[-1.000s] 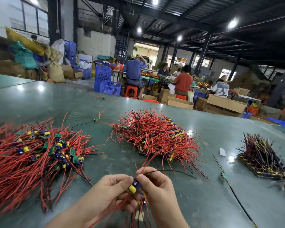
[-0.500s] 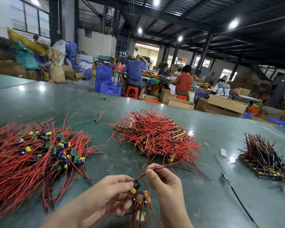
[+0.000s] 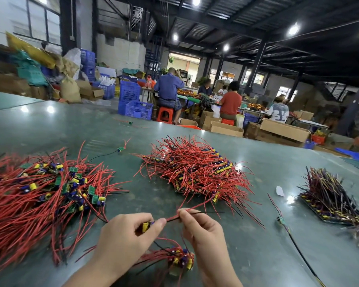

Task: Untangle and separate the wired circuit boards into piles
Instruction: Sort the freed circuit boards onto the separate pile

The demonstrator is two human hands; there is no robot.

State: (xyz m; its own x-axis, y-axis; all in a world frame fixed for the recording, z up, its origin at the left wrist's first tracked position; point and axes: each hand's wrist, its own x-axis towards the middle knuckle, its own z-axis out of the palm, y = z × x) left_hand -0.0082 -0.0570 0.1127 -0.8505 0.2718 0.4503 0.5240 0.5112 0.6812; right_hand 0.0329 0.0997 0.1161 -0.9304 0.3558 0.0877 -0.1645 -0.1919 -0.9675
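Both hands work over the green bench: left hand pinches a yellow-capped circuit board, right hand pinches its red wire, stretching them apart to free it.

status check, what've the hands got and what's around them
Left hand pinches one board; right hand pinches its red wire, stretched between them. Small bunch of boards below the hands. Tangled pile left, sorted pile ahead.
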